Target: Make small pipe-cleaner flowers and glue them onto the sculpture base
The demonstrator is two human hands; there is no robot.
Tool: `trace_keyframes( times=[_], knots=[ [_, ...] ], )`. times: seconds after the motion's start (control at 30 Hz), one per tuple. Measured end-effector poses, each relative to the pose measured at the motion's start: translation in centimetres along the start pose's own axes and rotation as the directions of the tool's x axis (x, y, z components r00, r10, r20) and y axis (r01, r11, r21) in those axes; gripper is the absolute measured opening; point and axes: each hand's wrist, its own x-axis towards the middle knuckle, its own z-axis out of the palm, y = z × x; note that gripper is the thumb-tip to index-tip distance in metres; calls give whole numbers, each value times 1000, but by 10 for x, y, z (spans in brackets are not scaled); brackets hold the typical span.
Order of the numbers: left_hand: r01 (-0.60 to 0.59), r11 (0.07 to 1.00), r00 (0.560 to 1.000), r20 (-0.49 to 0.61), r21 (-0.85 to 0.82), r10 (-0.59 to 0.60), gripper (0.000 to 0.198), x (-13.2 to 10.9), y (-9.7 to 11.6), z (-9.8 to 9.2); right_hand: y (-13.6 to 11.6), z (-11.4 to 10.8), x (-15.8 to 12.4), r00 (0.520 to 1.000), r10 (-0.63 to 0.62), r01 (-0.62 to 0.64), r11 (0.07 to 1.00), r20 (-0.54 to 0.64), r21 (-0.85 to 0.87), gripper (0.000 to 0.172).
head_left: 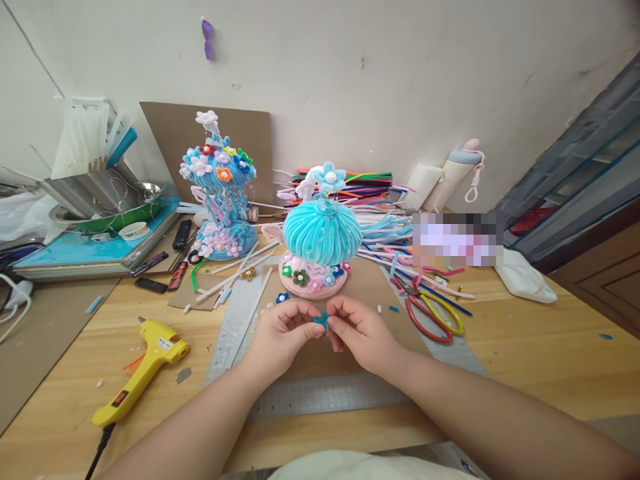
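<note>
Between the fingertips of my left hand (287, 332) and my right hand (361, 333) is a small teal pipe-cleaner flower (321, 321); both hands pinch it over the cardboard. Just beyond them stands a turquoise pipe-cleaner jellyfish (323, 230) with a pale blue flower on top. Its round pink base (313, 287) carries several small coloured flowers. A dark blue flower (283, 297) with a white centre lies beside my left hand. The petals under my fingertips are partly hidden.
A yellow glue gun (145, 367) lies at left, its cord running forward. Scissors (435, 313) with red and yellow handles rest at right. Behind stand a finished-looking flowered jellyfish (220, 187), pipe cleaners (350, 183), a metal pot (95, 193) and a bottle (453, 177).
</note>
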Motion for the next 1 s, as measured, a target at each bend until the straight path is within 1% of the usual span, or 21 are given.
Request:
trace_keyframes(
  times=[0.07, 0.13, 0.23, 0.3, 0.37, 0.43, 0.53, 0.63, 0.7, 0.77, 0.83, 0.93, 1.0],
  knots=[
    [-3, 1000, 1000, -2, 9, 3, 19, 0, 0, 0, 1, 0, 1, 1000, 1, -1, 1000, 11, 11, 9],
    [-3, 1000, 1000, 16, -27, 3, 21, 0, 1, 0, 1, -1, 1, 1000, -20, 21, 1000, 3, -22, 10],
    [20, 992, 998, 65, -124, -12, 24, 0, 1, 0, 1, -4, 1, 994, -108, 103, 980, -21, -171, 9],
    [61, 985, 994, 97, -161, -46, 24, 0, 0, -2, -2, -7, 0, 982, -191, 178, 931, -9, -320, 7],
    [115, 979, 987, 134, -168, -93, 22, 1, -1, -3, -6, -10, -1, 962, -270, 251, 848, 28, -466, 7],
    [150, 976, 979, 159, -155, -126, 20, 2, -2, -5, -9, -12, -1, 943, -326, 306, 764, 69, -568, 7],
    [143, 983, 983, 132, -114, -128, 20, 4, -3, -5, -12, -13, 0, 935, -333, 330, 696, 121, -637, 7],
    [140, 988, 987, 90, -60, -135, 23, 6, -3, -5, -12, -14, 1, 944, -299, 313, 667, 142, -677, 9],
    [158, 987, 984, 89, -38, -155, 25, 6, -4, -6, -12, -14, 1, 943, -297, 316, 651, 151, -690, 10],
    [180, 983, 979, 102, -28, -177, 26, 7, -5, -7, -12, -14, 1, 941, -294, 326, 652, 168, -685, 11],
    [194, 981, 975, 119, -26, -190, 26, 7, -7, -8, -12, -13, 1, 950, -265, 308, 690, 167, -655, 12],
    [206, 976, 972, 132, -64, -197, 25, 7, -8, -8, -10, -12, 2, 971, -217, 233, 780, 98, -580, 12],
    [218, 970, 970, 135, -109, -203, 24, 6, -8, -8, -8, -10, 2, 973, -227, 209, 804, 37, -557, 12]
  ],
)
